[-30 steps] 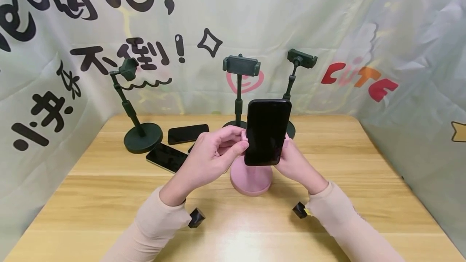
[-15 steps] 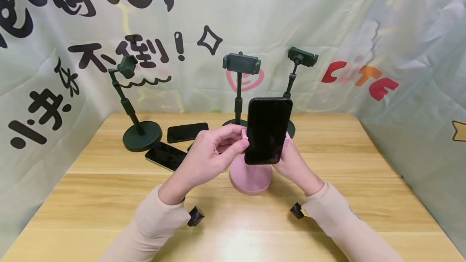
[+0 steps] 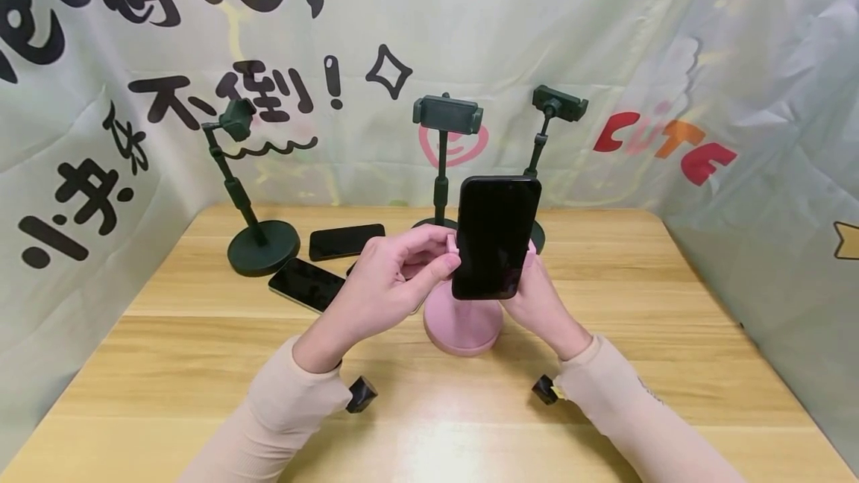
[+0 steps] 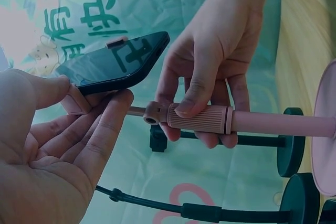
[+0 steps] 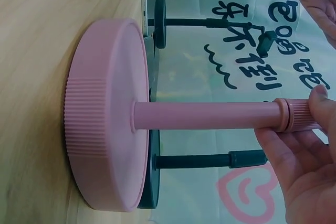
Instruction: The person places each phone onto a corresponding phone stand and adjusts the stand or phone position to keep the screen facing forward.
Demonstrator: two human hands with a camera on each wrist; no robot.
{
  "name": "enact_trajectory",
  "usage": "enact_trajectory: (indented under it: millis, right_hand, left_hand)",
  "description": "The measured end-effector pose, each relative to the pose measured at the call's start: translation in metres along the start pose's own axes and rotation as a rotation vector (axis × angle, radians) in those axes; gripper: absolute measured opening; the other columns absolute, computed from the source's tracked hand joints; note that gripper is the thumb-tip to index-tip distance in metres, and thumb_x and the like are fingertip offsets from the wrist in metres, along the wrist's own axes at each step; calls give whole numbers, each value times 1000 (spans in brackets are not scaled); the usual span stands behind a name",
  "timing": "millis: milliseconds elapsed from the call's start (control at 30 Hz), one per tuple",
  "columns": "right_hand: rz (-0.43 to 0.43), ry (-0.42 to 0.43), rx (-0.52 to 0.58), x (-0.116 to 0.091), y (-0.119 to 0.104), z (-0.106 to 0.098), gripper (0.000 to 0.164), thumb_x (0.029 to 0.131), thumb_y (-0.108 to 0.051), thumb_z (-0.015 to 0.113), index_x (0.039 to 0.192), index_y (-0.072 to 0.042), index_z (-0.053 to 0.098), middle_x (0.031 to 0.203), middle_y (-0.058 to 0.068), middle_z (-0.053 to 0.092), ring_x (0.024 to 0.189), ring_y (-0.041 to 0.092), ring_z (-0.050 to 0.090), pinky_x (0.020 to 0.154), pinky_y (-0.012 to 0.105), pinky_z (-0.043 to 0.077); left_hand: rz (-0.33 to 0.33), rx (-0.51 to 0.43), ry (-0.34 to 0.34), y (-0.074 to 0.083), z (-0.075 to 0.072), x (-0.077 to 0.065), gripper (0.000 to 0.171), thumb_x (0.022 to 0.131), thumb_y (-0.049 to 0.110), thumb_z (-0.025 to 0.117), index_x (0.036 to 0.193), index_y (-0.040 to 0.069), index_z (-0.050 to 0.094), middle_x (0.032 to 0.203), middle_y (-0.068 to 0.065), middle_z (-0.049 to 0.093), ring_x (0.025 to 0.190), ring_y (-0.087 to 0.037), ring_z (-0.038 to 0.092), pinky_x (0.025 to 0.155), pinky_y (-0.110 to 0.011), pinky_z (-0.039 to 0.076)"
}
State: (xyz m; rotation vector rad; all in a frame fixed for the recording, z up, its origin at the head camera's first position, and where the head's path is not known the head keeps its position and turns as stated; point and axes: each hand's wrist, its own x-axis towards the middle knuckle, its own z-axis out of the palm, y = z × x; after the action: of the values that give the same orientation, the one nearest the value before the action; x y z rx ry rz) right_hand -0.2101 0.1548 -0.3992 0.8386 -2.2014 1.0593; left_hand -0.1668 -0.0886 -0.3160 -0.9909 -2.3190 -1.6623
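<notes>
A black smartphone (image 3: 498,237) stands upright in the clamp (image 4: 79,102) of a pink phone stand (image 3: 463,330), its dark screen facing me. My left hand (image 3: 392,282) pinches the clamp's end at the phone's left edge, thumb above and fingers below in the left wrist view. Behind the phone, my right hand (image 3: 542,308) is partly hidden. The left wrist view shows it gripping the ribbed collar (image 4: 202,118) of the stand's pole, with the thumb laid along the ribs. The stand's round base (image 5: 107,114) sits flat on the table.
Dark green phone stands are at the back left (image 3: 263,248), back middle (image 3: 447,116) and back right (image 3: 559,104). Left of the hands lie a phone (image 3: 347,241) and another phone (image 3: 307,284), with a further one mostly hidden by the left hand. A printed cloth (image 3: 570,13) hangs behind the wooden table (image 3: 443,423).
My right wrist has shifted slightly inward to the left. Both hands keep their hold on the stand, and the phone stays in the clamp; the head view has tilted a little.
</notes>
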Motion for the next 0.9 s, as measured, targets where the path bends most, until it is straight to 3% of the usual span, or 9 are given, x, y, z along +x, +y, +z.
enact_trajectory:
  millis: [300, 400, 567, 900]
  right_hand:
    - [10, 27, 9, 0, 0, 0, 8, 91, 4, 68, 99, 3, 70, 90, 17, 75, 93, 34, 65, 98, 58, 47]
    - [34, 26, 8, -1, -2, 0, 15, 88, 6, 68, 103, 4, 69, 96, 21, 74, 98, 39, 66, 104, 63, 44]
    - [77, 28, 19, -2, -2, -2, 26, 88, 6, 69, 113, 8, 65, 107, 27, 71, 104, 41, 63, 101, 62, 47]
    - [122, 5, 70, 1, -1, -6, 29, 89, 8, 73, 118, 6, 68, 126, 31, 63, 125, 48, 52, 112, 63, 38]
  left_hand:
    - [2, 3, -1, 0, 0, 0, 10, 105, 12, 71, 115, 11, 72, 104, -2, 80, 92, -10, 79, 86, -29, 66]
    - [8, 11, 3, -1, 1, 0, 14, 104, 12, 71, 118, 11, 73, 103, -2, 80, 91, -10, 78, 84, -29, 66]
    - [12, 16, 5, 0, 1, 0, 18, 104, 12, 72, 122, 11, 73, 102, -1, 80, 90, -10, 78, 83, -29, 66]
    - [19, 9, -10, 0, 0, 0, 22, 104, 11, 72, 126, 12, 71, 105, -1, 80, 91, -7, 78, 85, -29, 66]
